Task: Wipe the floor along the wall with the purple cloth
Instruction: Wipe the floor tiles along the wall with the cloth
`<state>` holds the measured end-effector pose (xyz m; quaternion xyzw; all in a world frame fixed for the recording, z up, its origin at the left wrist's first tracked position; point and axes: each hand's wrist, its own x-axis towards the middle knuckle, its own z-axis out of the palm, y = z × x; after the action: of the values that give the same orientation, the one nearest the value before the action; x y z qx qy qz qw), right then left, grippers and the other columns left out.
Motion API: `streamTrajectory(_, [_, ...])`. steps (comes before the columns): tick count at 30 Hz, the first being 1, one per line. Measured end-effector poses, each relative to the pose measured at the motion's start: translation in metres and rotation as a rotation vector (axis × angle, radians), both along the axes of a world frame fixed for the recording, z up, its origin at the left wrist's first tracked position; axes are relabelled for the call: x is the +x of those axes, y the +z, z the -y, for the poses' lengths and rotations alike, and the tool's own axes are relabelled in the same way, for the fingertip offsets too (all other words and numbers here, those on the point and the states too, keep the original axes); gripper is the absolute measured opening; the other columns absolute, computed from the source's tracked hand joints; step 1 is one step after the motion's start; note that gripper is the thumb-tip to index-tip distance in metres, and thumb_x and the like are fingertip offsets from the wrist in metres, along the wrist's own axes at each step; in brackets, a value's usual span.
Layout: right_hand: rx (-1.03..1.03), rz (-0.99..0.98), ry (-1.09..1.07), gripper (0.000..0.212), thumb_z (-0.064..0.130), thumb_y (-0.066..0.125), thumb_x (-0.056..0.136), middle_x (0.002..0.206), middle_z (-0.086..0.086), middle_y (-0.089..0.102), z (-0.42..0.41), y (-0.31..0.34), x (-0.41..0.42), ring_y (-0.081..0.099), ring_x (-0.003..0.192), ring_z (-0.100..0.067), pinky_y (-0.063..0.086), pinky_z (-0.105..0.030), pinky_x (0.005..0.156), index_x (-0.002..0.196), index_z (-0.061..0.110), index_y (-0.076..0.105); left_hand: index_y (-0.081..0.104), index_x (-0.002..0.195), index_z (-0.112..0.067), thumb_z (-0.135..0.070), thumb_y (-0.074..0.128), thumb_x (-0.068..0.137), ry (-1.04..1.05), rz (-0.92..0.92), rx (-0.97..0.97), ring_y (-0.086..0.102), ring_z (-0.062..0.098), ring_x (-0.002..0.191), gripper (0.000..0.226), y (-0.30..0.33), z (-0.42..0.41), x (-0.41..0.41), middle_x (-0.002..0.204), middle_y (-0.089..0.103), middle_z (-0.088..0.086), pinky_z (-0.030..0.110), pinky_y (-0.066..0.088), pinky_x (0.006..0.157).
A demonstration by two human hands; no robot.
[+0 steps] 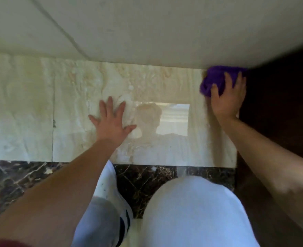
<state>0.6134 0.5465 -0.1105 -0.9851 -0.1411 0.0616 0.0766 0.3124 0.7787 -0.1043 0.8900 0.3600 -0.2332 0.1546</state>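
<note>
The purple cloth (216, 79) lies bunched on the glossy cream marble floor (40, 104), right where the floor meets the pale wall (147, 29) at the far right. My right hand (227, 98) presses down on the cloth, fingers spread over it, so its near part is hidden. My left hand (111, 120) rests flat on the floor with fingers apart, holding nothing, about two hand-widths left of the cloth.
A dark wooden surface (280, 104) stands immediately right of the cloth. A dark brown marble strip (22, 182) borders the cream tiles nearer to me. My knee in light trousers (191, 211) and a white sock (109, 189) are low in the frame.
</note>
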Motion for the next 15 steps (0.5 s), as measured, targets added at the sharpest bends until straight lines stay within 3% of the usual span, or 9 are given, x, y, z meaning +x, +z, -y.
streamTrajectory(4, [0.060, -0.040, 0.025, 0.067, 0.058, 0.047, 0.088, 0.158, -0.020, 0.032, -0.046, 0.009, -0.036, 0.028, 0.146, -0.040, 0.023, -0.047, 0.120, 0.147, 0.025, 0.046, -0.008, 0.159, -0.041, -0.085, 0.038, 0.081, -0.070, -0.073, -0.005, -0.019, 0.039, 0.155, 0.101, -0.001, -0.017, -0.009, 0.168, -0.025, 0.006, 0.080, 0.013, 0.112])
streamTrajectory(10, [0.040, -0.073, 0.233, 0.065, 0.062, 0.045, 0.088, 0.158, -0.018, 0.032, -0.144, 0.002, -0.114, 0.027, 0.145, -0.042, 0.023, -0.054, 0.118, 0.147, 0.034, 0.043, -0.013, 0.157, -0.044, -0.083, 0.048, 0.079, -0.039, -0.087, -0.029, -0.023, 0.036, 0.154, 0.107, -0.006, -0.020, -0.010, 0.166, -0.030, 0.002, 0.080, 0.013, 0.112])
streamTrajectory(13, [-0.011, -0.056, 0.385, 0.063, 0.062, 0.042, 0.090, 0.158, -0.013, 0.035, -0.131, 0.001, -0.104, 0.031, 0.144, -0.038, 0.025, -0.055, 0.116, 0.148, 0.038, 0.040, -0.015, 0.156, -0.045, -0.084, 0.055, 0.075, -0.041, -0.104, -0.050, -0.023, 0.035, 0.154, 0.114, -0.004, -0.020, -0.009, 0.165, -0.031, 0.001, 0.080, 0.014, 0.112])
streamTrajectory(15, [-0.056, -0.031, 0.341, 0.064, 0.062, 0.040, 0.092, 0.160, -0.011, 0.031, -0.095, 0.003, -0.077, 0.027, 0.147, -0.036, 0.020, -0.055, 0.118, 0.150, 0.038, 0.036, -0.018, 0.155, -0.044, -0.085, 0.056, 0.073, -0.049, -0.122, -0.067, -0.025, 0.035, 0.154, 0.118, 0.000, -0.019, -0.008, 0.165, -0.034, 0.002, 0.080, 0.015, 0.111])
